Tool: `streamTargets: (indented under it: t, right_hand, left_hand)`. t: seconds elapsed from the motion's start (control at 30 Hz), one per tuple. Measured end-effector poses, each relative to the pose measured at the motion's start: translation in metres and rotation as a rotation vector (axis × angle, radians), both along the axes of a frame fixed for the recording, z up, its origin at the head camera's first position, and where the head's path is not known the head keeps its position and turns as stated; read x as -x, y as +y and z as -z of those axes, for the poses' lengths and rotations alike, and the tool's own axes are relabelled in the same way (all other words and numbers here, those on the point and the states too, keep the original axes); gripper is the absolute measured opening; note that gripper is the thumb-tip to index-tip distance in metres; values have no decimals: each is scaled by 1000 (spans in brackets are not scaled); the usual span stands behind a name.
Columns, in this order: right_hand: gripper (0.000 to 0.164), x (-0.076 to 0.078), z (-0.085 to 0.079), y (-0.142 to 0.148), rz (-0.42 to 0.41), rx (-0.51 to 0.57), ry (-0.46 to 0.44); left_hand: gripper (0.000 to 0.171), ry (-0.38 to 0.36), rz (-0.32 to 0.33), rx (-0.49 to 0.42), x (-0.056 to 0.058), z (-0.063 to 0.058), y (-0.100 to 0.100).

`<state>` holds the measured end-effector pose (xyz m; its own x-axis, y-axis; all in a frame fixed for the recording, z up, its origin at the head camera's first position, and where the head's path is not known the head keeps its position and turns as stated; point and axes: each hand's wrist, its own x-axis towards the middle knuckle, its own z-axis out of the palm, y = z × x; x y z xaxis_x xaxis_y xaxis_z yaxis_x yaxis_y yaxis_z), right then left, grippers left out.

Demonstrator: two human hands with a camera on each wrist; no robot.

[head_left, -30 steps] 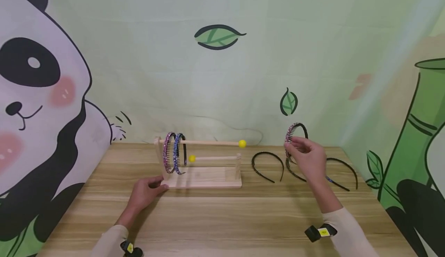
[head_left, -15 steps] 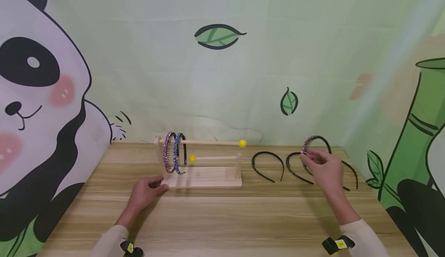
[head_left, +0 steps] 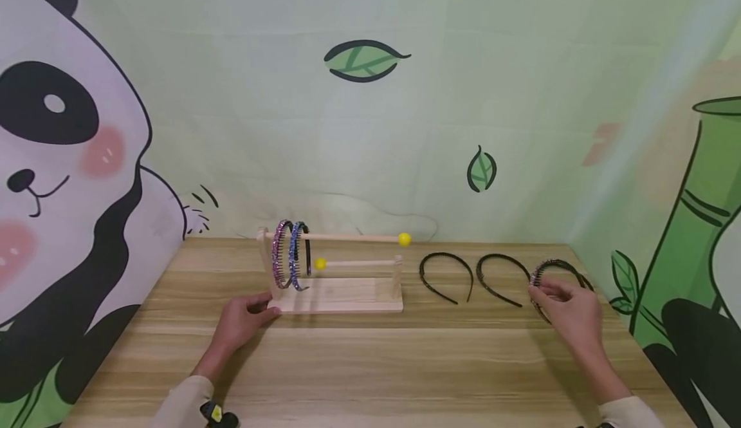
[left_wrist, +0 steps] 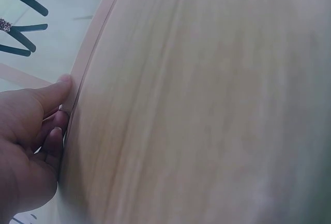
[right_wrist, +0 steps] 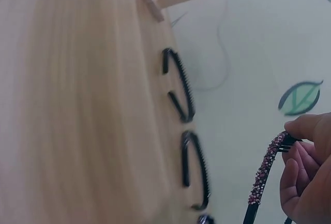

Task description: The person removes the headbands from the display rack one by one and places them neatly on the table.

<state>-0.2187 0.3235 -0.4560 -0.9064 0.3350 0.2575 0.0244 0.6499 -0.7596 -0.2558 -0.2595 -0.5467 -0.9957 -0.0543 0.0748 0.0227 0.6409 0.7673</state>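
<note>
My right hand point(head_left: 570, 315) pinches a headband point(right_wrist: 262, 175) with pink glitter and comb teeth between thumb and fingers, at the table's right side. It overlaps another dark headband point(head_left: 587, 281), mostly hidden behind it in the head view. The left hand point(head_left: 242, 326) grips the left end of a wooden headband rack point(head_left: 347, 307), thumb at the base's front corner. On the rack's upper rod point(head_left: 359, 238), near its left end, hang a pink glitter headband point(head_left: 276, 257) and a blue glitter headband point(head_left: 293, 262).
Two black headbands, one nearer the rack point(head_left: 428, 285) and one further right point(head_left: 487, 283), lie on the wood-grain table point(head_left: 370, 363). Yellow balls cap the upper rod point(head_left: 404, 239) and the lower rod point(head_left: 320, 264). A printed cloth backdrop point(head_left: 370, 145) stands behind the table.
My right hand has moved right and down with the pink glitter headband, past the second black headband, to the rightmost one. The left hand has stayed on the rack.
</note>
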Motion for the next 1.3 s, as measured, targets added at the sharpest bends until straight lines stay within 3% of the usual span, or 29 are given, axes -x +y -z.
streamTargets:
  t: [0.17,0.53,0.97,1.3]
  right_hand:
    - [47,-8,12,16,48,-45,-84]
    - [42,-22,29,43,106,-101,-158]
    - [37,-34,47,65,90,-203,-206]
    - [36,-38,56,70,94,-209,-244]
  left_hand:
    - [44,6,5,-2,-1,1,0]
    - [45,-8,6,-12,-1,-1,-1]
    - [47,-16,5,-9,3,2,-2]
    - [46,-9,9,-12,2,2,-2]
